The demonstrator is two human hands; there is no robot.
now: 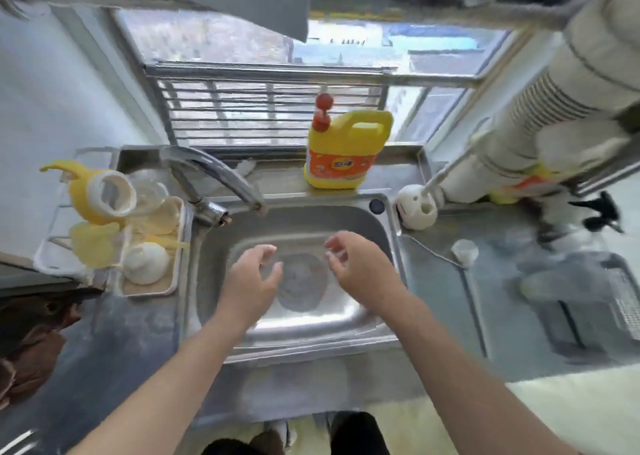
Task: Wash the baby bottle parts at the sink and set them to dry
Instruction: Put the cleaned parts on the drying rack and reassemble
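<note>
Sink [346, 312]: steel basin directly under both hands, with the drain [301, 281] between and just below the fingertips. No water can be seen running. Tray [149, 290]: on the counter, off to the outside of the left hand, well apart from it. It holds the bottle parts, which I take to be the yellow bottle [83, 194] lying tilted at the far end and a white dome piece [145, 262] nearest the hand. Detergent jug [341, 153]: upright on the ledge, beyond both hands. Faucet [214, 167]: its spout arcs in above and beyond the left hand. Left hand [252, 278] and right hand [360, 267]: palms face each other, fingers loosely curled, and nothing can be made out in either grasp, though the fingertips are blurred. Brush [465, 252]: on the counter, outside the right hand. Judgement: the hands are between parts, and whether the tray's pieces are washed cannot be told. The next move likely calls for a leftward reach to the tray or the tap.
</note>
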